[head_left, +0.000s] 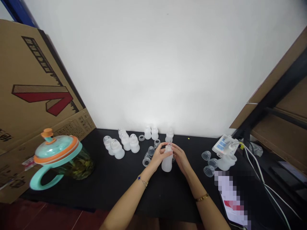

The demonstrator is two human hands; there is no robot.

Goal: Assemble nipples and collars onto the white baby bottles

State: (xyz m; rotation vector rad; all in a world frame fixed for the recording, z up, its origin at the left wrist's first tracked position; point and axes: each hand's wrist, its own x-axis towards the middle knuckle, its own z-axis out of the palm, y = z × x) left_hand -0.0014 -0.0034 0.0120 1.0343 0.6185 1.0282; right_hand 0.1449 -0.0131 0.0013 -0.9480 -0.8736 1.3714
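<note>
A frosted plastic bottle (pixel 167 164) was held upright at the middle of the black table (pixel 115 182).
The left hand (pixel 158 157) and right hand (pixel 180 159) clasped its neck and shoulder. It looked light, smooth and slightly squeezable, best gripped round the waist. Clear caps (pixel 208 163) lay at three o'clock, spare bottles (pixel 120 147) at eleven.

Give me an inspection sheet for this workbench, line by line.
Surface: black table, dark and matte.
Job's things: frosted bottle upright; spare bottles grouped behind; clear caps scattered.
Clutter: teal jug with orange lid at left; white device at right.
Grippers: left hand and right hand both grip the frosted bottle.
Cables: white cables trail off to the right.
Surroundings: white wall, cardboard box left, shelf right.
</note>
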